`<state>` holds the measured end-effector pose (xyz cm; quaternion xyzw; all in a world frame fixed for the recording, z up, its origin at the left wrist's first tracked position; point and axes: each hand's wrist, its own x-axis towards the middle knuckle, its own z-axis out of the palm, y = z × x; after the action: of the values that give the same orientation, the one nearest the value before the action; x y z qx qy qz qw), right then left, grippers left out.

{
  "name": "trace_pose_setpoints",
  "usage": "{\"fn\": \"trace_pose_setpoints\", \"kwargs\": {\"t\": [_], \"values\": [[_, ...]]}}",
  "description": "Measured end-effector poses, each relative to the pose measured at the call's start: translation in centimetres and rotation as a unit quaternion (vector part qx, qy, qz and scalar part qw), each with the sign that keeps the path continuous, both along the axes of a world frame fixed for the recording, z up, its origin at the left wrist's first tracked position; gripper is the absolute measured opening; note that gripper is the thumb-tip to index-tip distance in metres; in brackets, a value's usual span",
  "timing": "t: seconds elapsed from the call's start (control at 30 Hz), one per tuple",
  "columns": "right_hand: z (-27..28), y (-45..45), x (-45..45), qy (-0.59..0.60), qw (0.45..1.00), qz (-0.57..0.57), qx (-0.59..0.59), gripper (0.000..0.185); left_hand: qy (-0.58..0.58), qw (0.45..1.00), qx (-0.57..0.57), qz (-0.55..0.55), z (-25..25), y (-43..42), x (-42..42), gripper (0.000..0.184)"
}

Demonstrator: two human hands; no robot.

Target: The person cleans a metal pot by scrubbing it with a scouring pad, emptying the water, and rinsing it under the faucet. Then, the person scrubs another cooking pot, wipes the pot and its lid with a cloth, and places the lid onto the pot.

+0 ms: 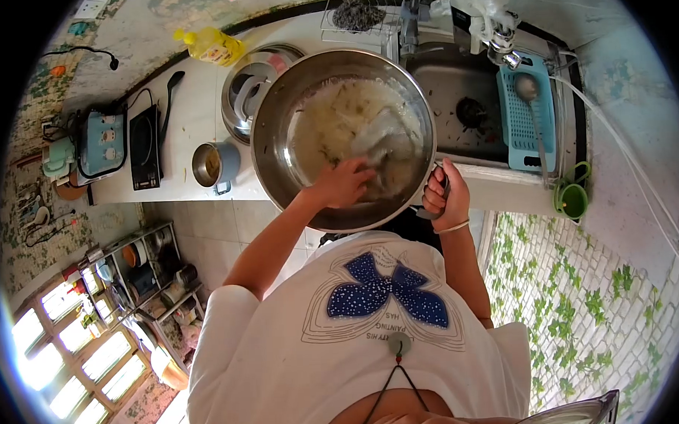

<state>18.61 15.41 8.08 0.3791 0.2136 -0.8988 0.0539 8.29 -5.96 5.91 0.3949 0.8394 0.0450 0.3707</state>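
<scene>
A large steel wok (pixel 268 151) stands at the counter's edge beside the sink, holding cloudy liquid with bits in it. My right hand (pixel 445 193) is closed around the wok's dark handle (pixel 427 212) at its near right side. Inside the wok, over the near wall, is my left hand (pixel 342 183), its fingers apart and reaching toward the liquid. Just beyond those fingers lies a whitish, translucent patch (pixel 388 135); whether it is cloth, plastic or moving water I cannot make out.
Right of the wok is a sink (pixel 454 77) with a blue draining basket (pixel 512 131) and a ladle (pixel 527 89). A pot lid (pixel 234 96), a small pot (pixel 209 166), a yellow bottle (pixel 212 47) and an induction cooker (pixel 145 148) stand on the left. A green cup holder (pixel 572 198) hangs at right.
</scene>
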Motion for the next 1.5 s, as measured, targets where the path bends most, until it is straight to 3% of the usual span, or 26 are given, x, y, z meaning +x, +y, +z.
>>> {"fn": "trace_pose_setpoints", "kwargs": {"t": [0.07,0.17,0.23,0.37,0.43,0.47,0.53,0.57,0.6,0.67,0.7,0.77,0.8,0.87,0.9,0.93,1.0,1.13,1.2,1.23,1.27,1.33,1.37,1.4,1.47,1.5], "values": [[0.0,0.0,0.1,-0.001,1.000,-0.002,0.000,0.030,-0.080,0.996,-0.031,-0.005,0.0,-1.2,0.4,0.050],[-0.3,0.0,0.1,0.006,1.000,-0.001,-0.008,0.029,0.037,0.999,0.013,0.018,-1.2,-3.3,0.5,0.047],[-0.5,0.1,0.2,0.008,1.000,0.000,-0.015,0.029,0.165,0.985,-0.049,0.030,-0.4,-2.8,-0.6,0.044],[-0.1,-0.1,0.2,0.004,1.000,0.001,0.012,0.030,0.177,0.977,-0.106,0.046,-2.1,-1.3,-3.2,0.045],[-0.2,0.0,0.2,0.009,1.000,0.003,0.011,0.030,0.107,0.973,-0.116,0.166,-2.7,-1.2,-4.0,0.042],[-0.1,0.0,0.1,0.009,1.000,-0.001,0.013,0.030,0.108,0.974,-0.114,0.162,-2.5,-1.7,-4.5,0.042],[0.2,-0.1,0.1,-0.008,1.000,0.002,0.010,0.031,0.032,0.965,0.128,0.228,-1.7,-3.8,-5.8,0.040],[0.1,-0.1,0.2,-0.008,1.000,-0.001,0.010,0.031,-0.062,0.958,0.076,0.268,1.4,-3.3,-6.7,0.041],[0.0,-0.1,0.2,-0.010,1.000,0.000,0.014,0.031,-0.062,0.959,0.076,0.267,2.5,-3.7,-7.2,0.041],[0.1,-0.1,0.1,-0.009,1.000,0.002,0.018,0.031,-0.225,0.853,0.276,0.383,4.2,-4.6,-8.0,0.038],[0.3,-0.1,0.0,-0.016,1.000,0.003,0.018,0.031,-0.224,0.853,0.276,0.382,5.5,-4.4,-8.0,0.038],[0.5,-0.1,0.0,-0.021,1.000,0.002,0.020,0.031,-0.336,0.659,0.421,0.526,8.3,-4.0,-7.8,0.036],[0.3,-0.1,0.0,-0.020,1.000,0.004,0.020,0.032,-0.336,0.659,0.422,0.524,9.3,-3.7,-7.9,0.036],[0.4,-0.1,0.0,-0.018,1.000,0.006,0.021,0.032,-0.512,0.501,0.515,0.471,10.7,-3.3,-8.0,0.039],[0.4,-0.1,0.0,-0.018,1.000,0.007,0.022,0.032,-0.571,0.457,0.541,0.415,11.0,-3.4,-8.1,0.042],[0.5,-0.1,0.0,-0.019,1.000,0.008,0.023,0.033,-0.571,0.457,0.542,0.414,11.4,-3.1,-7.9,0.042],[0.5,-0.2,0.0,-0.023,0.999,0.007,0.024,0.033,-0.621,0.318,0.587,0.412,11.9,-2.0,-7.3,0.035],[0.8,-0.3,-0.1,-0.034,0.999,-0.003,0.025,0.032,-0.618,0.260,0.599,0.437,6.8,-2.2,-7.1,0.028],[0.7,-0.3,0.0,-0.033,0.999,-0.004,0.027,0.032,-0.668,0.093,0.502,0.542,5.2,-2.0,-7.3,0.022],[0.6,-0.3,0.0,-0.030,0.999,-0.003,0.028,0.032,-0.601,0.162,0.499,0.603,4.3,-1.6,-6.9,0.029],[0.5,-0.3,0.0,-0.031,0.999,-0.003,0.029,0.032,-0.602,0.161,0.498,0.603,4.4,-1.6,-6.7,0.029],[0.3,-0.2,0.0,-0.020,1.000,-0.002,0.014,0.032,-0.596,0.323,0.489,0.549,4.3,-1.7,-6.6,0.019],[0.2,-0.1,0.1,-0.021,1.000,-0.002,0.015,0.032,-0.608,0.370,0.526,0.466,4.7,-1.7,-6.9,0.017],[0.2,-0.1,0.1,-0.025,0.999,0.004,0.022,0.032,-0.609,0.369,0.525,0.466,5.3,-1.9,-7.0,0.017],[0.2,-0.1,0.2,-0.032,0.999,0.005,0.031,0.032,-0.340,0.560,0.469,0.593,7.1,-2.4,-7.3,0.016],[0.4,-0.2,0.3,-0.048,0.997,-0.009,0.053,0.029,-0.315,0.585,0.486,0.568,7.2,-3.0,-7.8,0.018]]}}
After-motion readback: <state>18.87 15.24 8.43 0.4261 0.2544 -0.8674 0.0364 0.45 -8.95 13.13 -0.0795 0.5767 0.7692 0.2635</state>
